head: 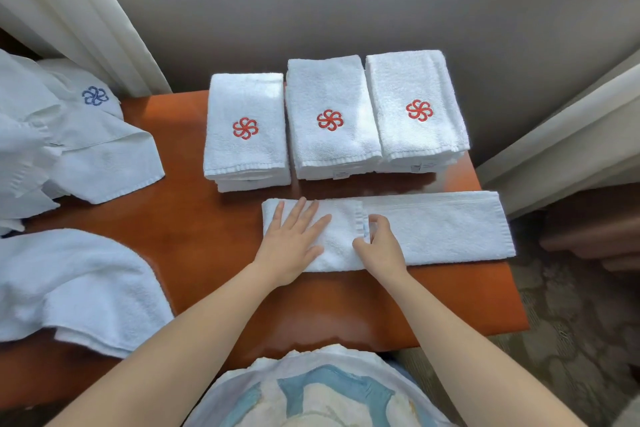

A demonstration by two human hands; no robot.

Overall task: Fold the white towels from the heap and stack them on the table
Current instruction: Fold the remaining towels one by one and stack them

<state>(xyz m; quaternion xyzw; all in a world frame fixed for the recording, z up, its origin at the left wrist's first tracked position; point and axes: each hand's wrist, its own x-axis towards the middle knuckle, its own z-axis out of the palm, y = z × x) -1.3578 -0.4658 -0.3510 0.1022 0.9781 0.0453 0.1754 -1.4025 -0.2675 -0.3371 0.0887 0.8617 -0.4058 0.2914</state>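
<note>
Sunlit orange-brown wooden counter (207, 236): on it, the grip of the right hand (379, 243) pinches the folded-over hem of a long white terry towel strip (443, 225); the left hand (294, 239) presses flat, fingers spread, on its doubled end. Behind sit three stacks of folded white towels (329, 87) with red emblems; a rumpled white towel heap (52, 149) lies left.

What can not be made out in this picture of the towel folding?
Head view, the only one:
1. How many towels the three stacks hold: the top towels cover the lower ones.
2. The full heap: cut off by the left edge.
3. The tags at the stack fronts: too small to read.
</note>
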